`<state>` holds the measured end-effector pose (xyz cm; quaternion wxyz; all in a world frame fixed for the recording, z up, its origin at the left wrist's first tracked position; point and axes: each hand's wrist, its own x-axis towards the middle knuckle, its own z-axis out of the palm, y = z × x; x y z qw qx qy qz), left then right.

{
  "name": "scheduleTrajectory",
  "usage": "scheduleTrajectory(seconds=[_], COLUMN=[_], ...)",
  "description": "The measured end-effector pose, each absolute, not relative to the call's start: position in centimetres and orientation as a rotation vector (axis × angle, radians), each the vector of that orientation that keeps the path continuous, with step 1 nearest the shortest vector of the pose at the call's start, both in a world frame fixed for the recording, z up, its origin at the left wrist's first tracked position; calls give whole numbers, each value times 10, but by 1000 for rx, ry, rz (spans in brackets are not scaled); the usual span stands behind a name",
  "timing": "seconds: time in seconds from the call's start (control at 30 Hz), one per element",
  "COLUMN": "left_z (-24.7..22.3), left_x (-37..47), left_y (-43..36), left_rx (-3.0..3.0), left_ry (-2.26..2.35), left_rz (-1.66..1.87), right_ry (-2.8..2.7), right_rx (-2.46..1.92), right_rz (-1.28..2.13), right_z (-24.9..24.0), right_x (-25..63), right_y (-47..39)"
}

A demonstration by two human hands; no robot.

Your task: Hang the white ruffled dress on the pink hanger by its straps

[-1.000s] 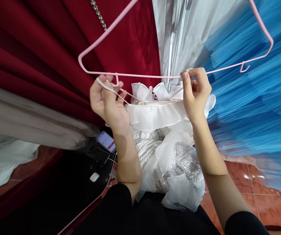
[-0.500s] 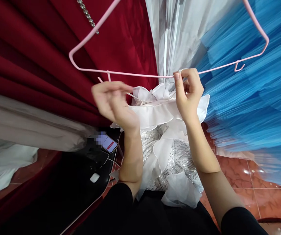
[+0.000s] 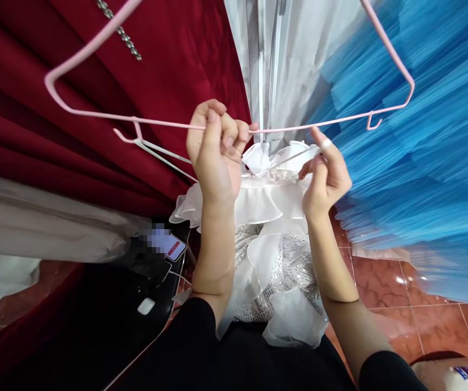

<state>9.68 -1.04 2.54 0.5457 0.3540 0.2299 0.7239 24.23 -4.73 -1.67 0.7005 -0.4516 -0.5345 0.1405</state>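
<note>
While the left hand (image 3: 217, 146) closes its curled fingers round the pink hanger (image 3: 295, 130), the right hand (image 3: 327, 184) holds the right strap (image 3: 299, 157), looped over its index finger, the others bent. The white ruffled dress (image 3: 258, 206) hangs below the bar, between the forearms; its left strap (image 3: 164, 153) sits on the left notch (image 3: 137, 130). Best, I judge: steady the bar and guide the loop—untwisted, gently taut—over the right notch (image 3: 370, 120), without tugging the left strap loose.
</note>
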Motion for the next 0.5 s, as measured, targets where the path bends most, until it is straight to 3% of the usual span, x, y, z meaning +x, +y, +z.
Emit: scheduleTrajectory(seconds=[0.23, 0.5], left_z=[24, 29], left_x=[80, 78], left_y=[0, -6], left_rx=[854, 783], left_ry=[431, 488], left_rz=[1712, 1672], right_ry=[-573, -1056], right_rx=[-904, -1149], right_rz=[255, 516], right_z=[-33, -13], right_x=[312, 325], right_y=[-22, -24])
